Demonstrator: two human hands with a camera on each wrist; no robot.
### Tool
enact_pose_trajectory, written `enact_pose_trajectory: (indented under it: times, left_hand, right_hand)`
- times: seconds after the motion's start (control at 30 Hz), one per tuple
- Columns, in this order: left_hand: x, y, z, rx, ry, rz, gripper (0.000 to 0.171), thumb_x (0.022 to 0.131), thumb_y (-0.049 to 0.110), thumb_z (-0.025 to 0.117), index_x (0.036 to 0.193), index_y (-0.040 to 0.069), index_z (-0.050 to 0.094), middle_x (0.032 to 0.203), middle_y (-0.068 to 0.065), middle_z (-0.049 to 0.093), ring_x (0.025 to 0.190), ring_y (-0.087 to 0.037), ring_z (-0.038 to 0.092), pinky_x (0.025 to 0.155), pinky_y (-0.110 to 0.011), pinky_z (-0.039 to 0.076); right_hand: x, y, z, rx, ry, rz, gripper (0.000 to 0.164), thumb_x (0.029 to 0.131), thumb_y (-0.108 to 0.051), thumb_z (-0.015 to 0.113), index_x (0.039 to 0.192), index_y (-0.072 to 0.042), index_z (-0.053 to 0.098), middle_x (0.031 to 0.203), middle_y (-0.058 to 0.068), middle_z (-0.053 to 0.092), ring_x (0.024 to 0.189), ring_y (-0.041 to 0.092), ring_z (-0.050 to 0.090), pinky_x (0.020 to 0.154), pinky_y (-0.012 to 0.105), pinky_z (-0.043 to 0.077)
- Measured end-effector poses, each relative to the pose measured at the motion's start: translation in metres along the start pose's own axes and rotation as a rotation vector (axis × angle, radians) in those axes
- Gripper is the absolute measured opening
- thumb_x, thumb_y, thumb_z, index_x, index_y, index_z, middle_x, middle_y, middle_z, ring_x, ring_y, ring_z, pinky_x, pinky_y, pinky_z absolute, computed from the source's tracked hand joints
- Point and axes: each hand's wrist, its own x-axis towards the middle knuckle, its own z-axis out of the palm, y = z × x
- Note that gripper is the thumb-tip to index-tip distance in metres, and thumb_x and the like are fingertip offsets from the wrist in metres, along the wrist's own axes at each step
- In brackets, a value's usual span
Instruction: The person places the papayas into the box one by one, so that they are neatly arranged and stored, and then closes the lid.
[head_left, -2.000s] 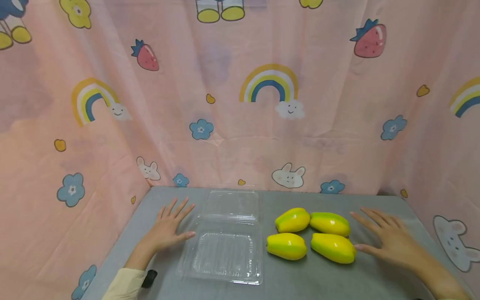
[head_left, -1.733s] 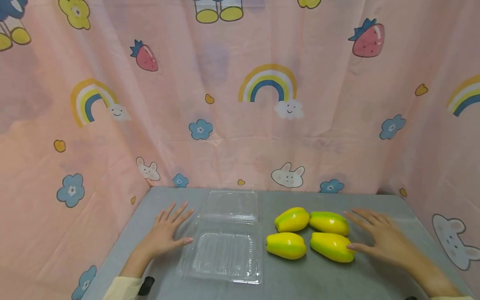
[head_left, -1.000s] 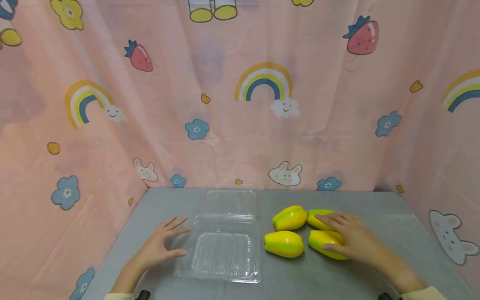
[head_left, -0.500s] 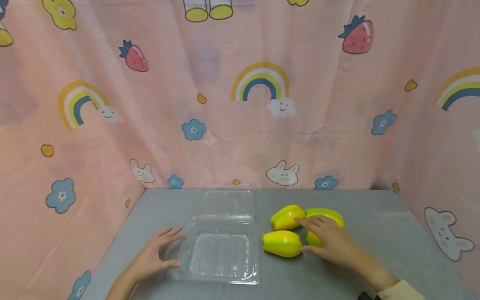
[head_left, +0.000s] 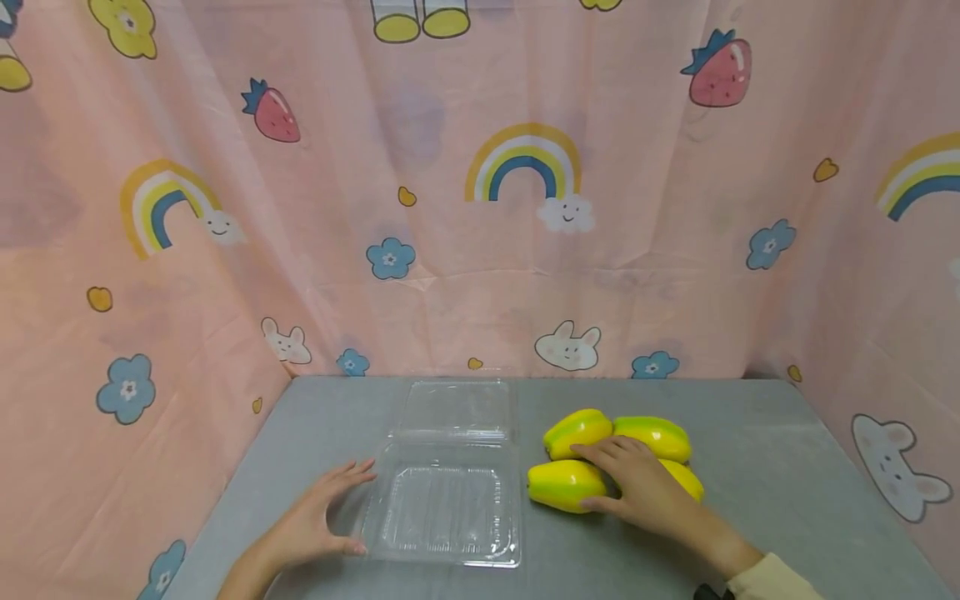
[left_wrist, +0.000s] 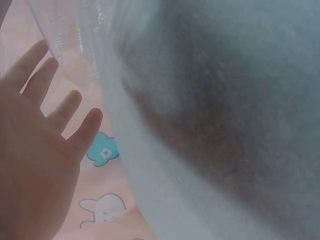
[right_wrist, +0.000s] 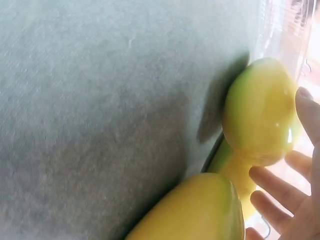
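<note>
My right hand (head_left: 648, 487) is at the right end of the front left papaya (head_left: 562, 486), a glossy yellow-green fruit. In the right wrist view the thumb is beside that papaya (right_wrist: 262, 112), and the spread fingers are close to its other side. Two more papayas lie behind, the back left one (head_left: 577, 433) and the back right one (head_left: 651, 438). The front right papaya (head_left: 682, 479) is partly covered by the hand. A clear plastic clamshell box (head_left: 442, 508) lies opened flat. At its left edge is my left hand (head_left: 307, 521), holding nothing, thumb and fingers apart.
Everything lies on a grey table (head_left: 780, 467). The box's lid (head_left: 453, 408) is folded back toward the rear. A pink cartoon-print curtain (head_left: 450, 308) encloses the table's back and sides.
My right hand has come in from the far right, over the right-hand papayas, to the front left one. My left hand has shifted closer to me along the box's left side.
</note>
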Motion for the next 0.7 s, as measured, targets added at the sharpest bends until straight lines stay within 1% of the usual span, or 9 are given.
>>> enact_pose_trajectory:
  times: [0.07,0.17,0.23,0.4,0.43,0.57,0.7]
  left_hand:
    - [-0.0004,-0.0007,0.0004,-0.001,-0.005,0.011,0.097,0.058,0.040,0.092,0.143,0.017,0.052,0.155,-0.010,0.045,0.135,-0.055,0.038,0.097,-0.074,0.040]
    - [-0.0014,-0.0012,0.0014,-0.005,-0.010,0.023,0.100,0.057,0.040,0.093,0.145,0.016,0.050,0.157,-0.010,0.043,0.137,-0.053,0.038,0.097,-0.073,0.041]
    - [-0.0021,-0.0005,0.0016,-0.014,-0.027,0.010,0.105,0.057,0.039,0.093,0.147,0.017,0.046,0.158,-0.008,0.041,0.139,-0.051,0.038,0.100,-0.069,0.042]
    - [-0.0027,0.0030,0.0022,-0.082,-0.071,-0.076,0.114,0.058,0.043,0.093,0.153,0.018,0.036,0.159,-0.006,0.040,0.145,-0.046,0.033,0.107,-0.066,0.038]
    - [-0.0027,0.0032,0.0025,-0.094,-0.068,-0.081,0.114,0.058,0.044,0.093,0.152,0.016,0.037,0.159,-0.007,0.039,0.145,-0.046,0.032,0.107,-0.069,0.037]
    - [-0.0041,0.0046,0.0032,-0.143,-0.074,-0.115,0.107,0.058,0.045,0.093,0.147,0.012,0.044,0.163,-0.011,0.030,0.147,-0.050,0.024,0.107,-0.077,0.028]
    - [-0.0054,0.0044,0.0041,-0.154,-0.083,-0.138,0.100,0.061,0.046,0.091,0.144,0.012,0.047,0.165,-0.008,0.027,0.149,-0.050,0.020,0.107,-0.079,0.026]
  right_hand:
    - [0.0006,-0.0002,0.0017,-0.003,0.003,0.003,0.073,0.080,-0.068,0.065,0.138,-0.023,0.057,0.131,-0.005,0.066,0.124,0.026,0.057,0.110,0.057,0.040]
    - [0.0011,-0.0008,0.0037,-0.004,0.003,0.010,0.073,0.080,-0.068,0.065,0.136,-0.023,0.058,0.131,-0.004,0.066,0.123,0.026,0.057,0.110,0.057,0.040]
    - [0.0014,-0.0008,0.0047,-0.005,0.001,0.015,0.074,0.079,-0.070,0.065,0.135,-0.022,0.059,0.130,-0.004,0.066,0.123,0.026,0.057,0.109,0.057,0.040]
    - [0.0021,-0.0001,0.0069,-0.009,-0.010,0.023,0.075,0.078,-0.072,0.064,0.134,-0.021,0.061,0.125,-0.005,0.068,0.122,0.024,0.057,0.110,0.057,0.039]
    - [0.0021,-0.0001,0.0073,-0.010,-0.012,0.020,0.075,0.078,-0.072,0.064,0.133,-0.021,0.061,0.124,-0.006,0.069,0.121,0.023,0.057,0.110,0.057,0.039]
    - [0.0013,-0.0008,0.0080,0.003,-0.021,0.018,0.073,0.079,-0.069,0.066,0.132,-0.020,0.062,0.123,-0.007,0.069,0.121,0.022,0.057,0.110,0.055,0.040]
    - [0.0003,-0.0016,0.0090,0.007,-0.021,0.025,0.071,0.079,-0.066,0.068,0.132,-0.019,0.062,0.124,-0.006,0.069,0.120,0.023,0.058,0.108,0.054,0.042]
